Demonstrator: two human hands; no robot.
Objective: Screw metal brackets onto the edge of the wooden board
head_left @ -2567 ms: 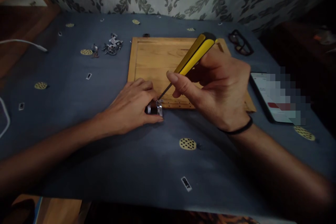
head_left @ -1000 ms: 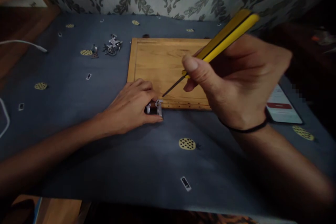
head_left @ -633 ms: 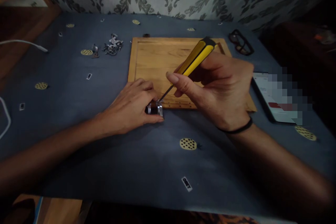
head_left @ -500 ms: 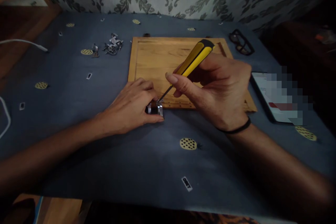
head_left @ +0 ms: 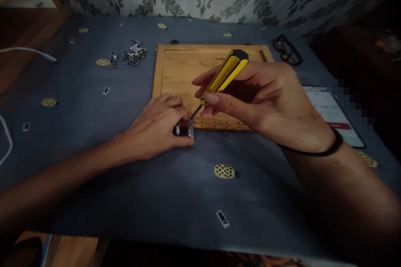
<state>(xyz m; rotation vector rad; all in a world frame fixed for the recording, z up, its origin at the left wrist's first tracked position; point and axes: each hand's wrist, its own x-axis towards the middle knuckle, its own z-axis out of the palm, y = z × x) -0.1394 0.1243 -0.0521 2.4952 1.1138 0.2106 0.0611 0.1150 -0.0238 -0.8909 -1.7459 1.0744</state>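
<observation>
My right hand (head_left: 269,104) grips a yellow-and-black screwdriver (head_left: 228,73) by its handle, tilted with its shaft running down to the left. Its tip meets a small shiny metal fitting (head_left: 191,130) at the near edge of a framed wooden panel (head_left: 177,66). Fingers and thumb of my left hand (head_left: 159,119) close around that fitting, pressing it to the panel edge and partly hiding it. Along the same edge, to the right of the fitting, runs a row of small dark holes.
Behind to the left lies a pile of loose metal fittings (head_left: 134,53). Black-framed glasses (head_left: 287,52) rest at the back right, and a phone or tablet with a lit screen (head_left: 326,108) lies behind my right hand. A white cable (head_left: 34,51) reaches in from the left.
My right hand has turned and shifted right, its fingers loosened around the handle, and the handle top moved slightly left. The screwdriver tip stays on the fitting. My left hand has not visibly moved.
</observation>
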